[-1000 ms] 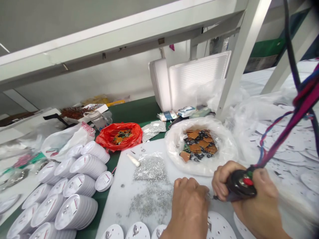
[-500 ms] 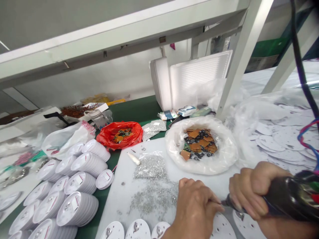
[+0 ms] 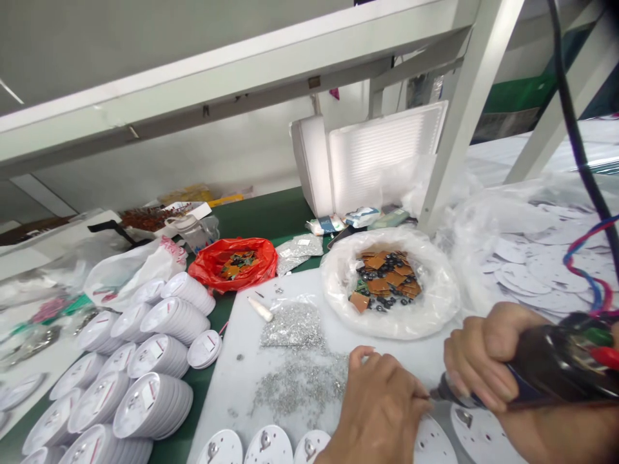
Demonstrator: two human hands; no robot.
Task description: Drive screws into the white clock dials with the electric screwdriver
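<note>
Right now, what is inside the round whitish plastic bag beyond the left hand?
The bag shows flat orange-brown pieces, small glossy black parts and something green; what lies beneath is covered.

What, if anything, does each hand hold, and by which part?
The right hand holds a black screwdriver around the front of its body. The left hand is by the screwdriver's tip; whether it holds anything cannot be told.

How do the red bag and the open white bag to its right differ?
Colour: the red bag is bright red, the white bag milky white.
Size: in this view, the white bag looks larger than the red bag.
Place: the white bag lies nearer the camera than the red bag.
Shared: both are open, with brown pieces inside.
</note>
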